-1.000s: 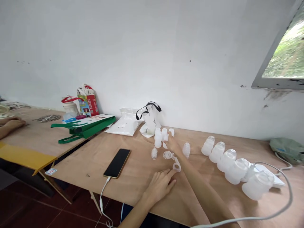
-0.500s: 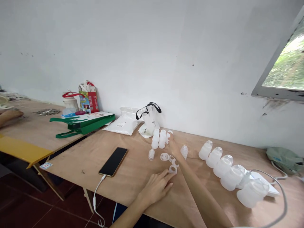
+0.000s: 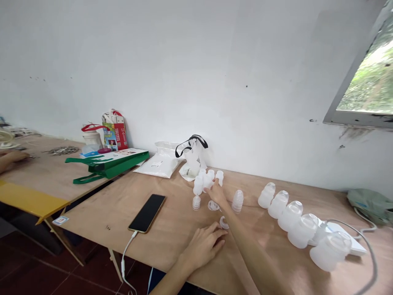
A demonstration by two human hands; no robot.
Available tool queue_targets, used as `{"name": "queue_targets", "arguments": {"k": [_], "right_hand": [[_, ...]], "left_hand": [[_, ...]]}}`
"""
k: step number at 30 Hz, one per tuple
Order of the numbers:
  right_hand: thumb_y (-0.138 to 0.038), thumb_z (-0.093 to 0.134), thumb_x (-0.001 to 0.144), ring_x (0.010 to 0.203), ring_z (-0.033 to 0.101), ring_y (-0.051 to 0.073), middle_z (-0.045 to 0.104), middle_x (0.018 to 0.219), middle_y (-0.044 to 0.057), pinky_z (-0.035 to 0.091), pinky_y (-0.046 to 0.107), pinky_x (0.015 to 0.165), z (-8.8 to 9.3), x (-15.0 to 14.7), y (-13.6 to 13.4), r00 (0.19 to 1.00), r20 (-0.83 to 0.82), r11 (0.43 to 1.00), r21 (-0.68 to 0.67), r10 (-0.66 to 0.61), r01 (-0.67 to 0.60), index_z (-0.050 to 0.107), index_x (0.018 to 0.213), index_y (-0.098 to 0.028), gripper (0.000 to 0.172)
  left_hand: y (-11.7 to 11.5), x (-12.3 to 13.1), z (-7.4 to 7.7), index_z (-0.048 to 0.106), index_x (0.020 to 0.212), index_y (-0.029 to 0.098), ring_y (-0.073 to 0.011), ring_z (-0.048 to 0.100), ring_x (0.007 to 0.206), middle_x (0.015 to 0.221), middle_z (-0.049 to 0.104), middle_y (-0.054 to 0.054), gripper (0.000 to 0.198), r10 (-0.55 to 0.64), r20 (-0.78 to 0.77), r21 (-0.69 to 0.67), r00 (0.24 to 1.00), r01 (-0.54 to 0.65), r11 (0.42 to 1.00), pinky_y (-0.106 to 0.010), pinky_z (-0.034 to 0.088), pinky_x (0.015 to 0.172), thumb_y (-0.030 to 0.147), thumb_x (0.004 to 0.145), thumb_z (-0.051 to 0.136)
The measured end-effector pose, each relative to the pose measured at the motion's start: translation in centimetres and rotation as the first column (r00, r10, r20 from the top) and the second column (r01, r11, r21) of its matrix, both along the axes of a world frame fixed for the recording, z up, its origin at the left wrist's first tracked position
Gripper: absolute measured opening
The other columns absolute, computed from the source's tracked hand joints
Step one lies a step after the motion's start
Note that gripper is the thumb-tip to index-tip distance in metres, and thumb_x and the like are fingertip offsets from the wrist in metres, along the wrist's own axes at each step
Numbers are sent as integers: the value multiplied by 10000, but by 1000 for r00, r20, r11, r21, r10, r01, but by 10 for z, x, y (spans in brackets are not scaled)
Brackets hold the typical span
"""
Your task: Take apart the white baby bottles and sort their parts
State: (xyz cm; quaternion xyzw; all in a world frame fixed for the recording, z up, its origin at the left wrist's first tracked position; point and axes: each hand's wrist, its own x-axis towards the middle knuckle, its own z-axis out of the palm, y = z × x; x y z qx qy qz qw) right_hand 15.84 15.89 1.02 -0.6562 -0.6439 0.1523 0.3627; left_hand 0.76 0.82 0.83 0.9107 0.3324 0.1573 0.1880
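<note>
Hands open, right hand seemingly touching plastic parts, left hand near a plastic ring

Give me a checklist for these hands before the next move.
Left hand free: ok, it rests empty on the plywood table.
Right hand grip on the frosted plastic parts: cannot tell, the hand is among them and hides it.
Clear plastic ring within the left hand's reach: ok, right beside it.
Phone away from the parts: ok.
Row of frosted bottles apart from both hands: ok.
</note>
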Motion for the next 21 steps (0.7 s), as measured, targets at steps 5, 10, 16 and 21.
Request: {"name": "queue_targets", "arguments": {"k": [5, 10, 16, 21], "right_hand": [[-351, 662, 984, 1089, 657, 242, 622, 1309, 90, 566, 459, 923, 4, -4, -8, 999, 26, 997, 62, -44, 42, 589, 1308, -184, 372], [-296, 566, 977, 1191, 617, 251, 574, 1364, 119, 528, 398, 969, 25, 24, -30, 992, 118, 985, 170, -43, 22, 464, 1394, -189, 442], [-255, 435, 949, 1332, 505, 297, 513, 1425, 153, 389, 472, 1119, 62, 108, -64, 922, 308, 955, 246, -237, 163, 527, 1326, -202, 392], [-207, 457, 879, 1434, 346, 451, 512, 1412, 291, 190, 745, 1097, 72, 174, -77, 741, 482, 882, 189, -467, 433, 555, 1306, -106, 449]], "left_hand": [[0, -1, 0, 580, 1375, 312, -236, 664, 1121, 1347, 610, -13, 354, -4, 3, -1, 1000, 4, 1000, -322, 522, 925, 297, 1036, 481], [-1, -1, 0, 567, 1391, 329, -245, 667, 1084, 1269, 640, -29, 359, 13, -27, 1, 1000, -13, 1000, -338, 509, 928, 331, 1043, 481], [-2, 0, -6, 559, 1405, 329, -259, 631, 1194, 1270, 673, -30, 377, 40, 15, -13, 999, -40, 999, -361, 484, 991, 306, 1030, 523], [-5, 1, -1, 515, 1463, 322, -307, 704, 1040, 1121, 749, -66, 426, 91, -91, -12, 992, -93, 996, -405, 515, 908, 348, 1039, 487]]}}
